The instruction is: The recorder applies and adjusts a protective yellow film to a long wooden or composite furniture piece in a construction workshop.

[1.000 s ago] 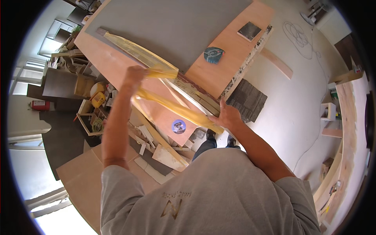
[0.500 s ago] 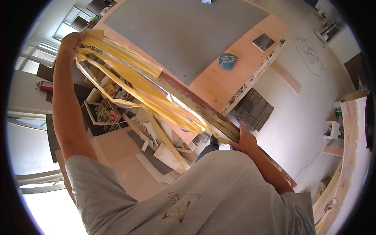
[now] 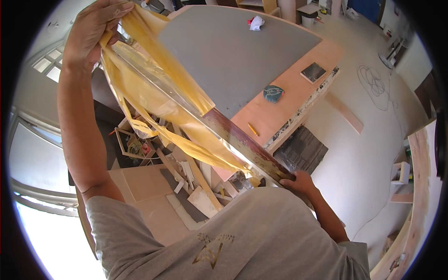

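Observation:
My left hand (image 3: 95, 32), raised at the upper left, is closed on the end of yellow masking tape (image 3: 179, 74). Clear plastic film (image 3: 140, 81) hangs with the tape in long, crumpled strips that run down toward the board. At lower centre, my right hand (image 3: 302, 183) grips the edge of a long, narrow wooden board (image 3: 235, 135) with worn, reddish-brown patches. The board slants along the near side of the table, and the tape's lower end bunches against it. My body hides the board's near end.
The wooden table (image 3: 261, 112) carries a grey sheet (image 3: 219, 56), a teal disc-shaped object (image 3: 273, 94), a pencil (image 3: 253, 129), a dark square block (image 3: 313, 72) and crumpled white paper (image 3: 255, 23). Offcuts (image 3: 203, 200) and an open wooden box (image 3: 122, 142) lie lower left. A cable (image 3: 372, 81) coils on the floor.
My left hand has risen, drawing the yellow tape and film higher and tauter. My right hand has slid slightly toward the board's near end. The view has tipped up, showing more of the table's far side.

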`<state>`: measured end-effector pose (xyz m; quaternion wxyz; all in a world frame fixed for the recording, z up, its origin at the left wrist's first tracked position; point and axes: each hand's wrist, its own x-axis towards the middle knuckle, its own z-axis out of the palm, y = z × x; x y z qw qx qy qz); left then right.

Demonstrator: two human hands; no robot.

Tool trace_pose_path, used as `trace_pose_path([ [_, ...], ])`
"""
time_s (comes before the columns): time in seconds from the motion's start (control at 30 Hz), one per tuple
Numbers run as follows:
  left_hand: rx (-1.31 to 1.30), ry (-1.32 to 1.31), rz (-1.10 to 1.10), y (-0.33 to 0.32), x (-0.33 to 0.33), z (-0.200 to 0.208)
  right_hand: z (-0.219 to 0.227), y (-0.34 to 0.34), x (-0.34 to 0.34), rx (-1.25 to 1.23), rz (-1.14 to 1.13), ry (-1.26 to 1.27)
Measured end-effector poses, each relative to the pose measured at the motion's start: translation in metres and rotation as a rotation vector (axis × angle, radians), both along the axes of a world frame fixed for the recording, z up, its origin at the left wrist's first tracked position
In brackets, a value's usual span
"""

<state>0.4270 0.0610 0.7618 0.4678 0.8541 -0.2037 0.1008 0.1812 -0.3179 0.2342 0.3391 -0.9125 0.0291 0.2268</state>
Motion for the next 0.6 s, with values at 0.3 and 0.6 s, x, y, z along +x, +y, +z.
trace_pose_path([
  [0.3, -0.022, -0.046, -0.09, -0.114, -0.089, -0.006, 0.127, 0.147, 0.138, 0.245, 0.102, -0.696],
  [0.6, 0.58, -0.335, 0.032, -0.036, -0.125, 0.046, 0.038, 0.11, 0.141, 0.03, -0.079, -0.843],
])
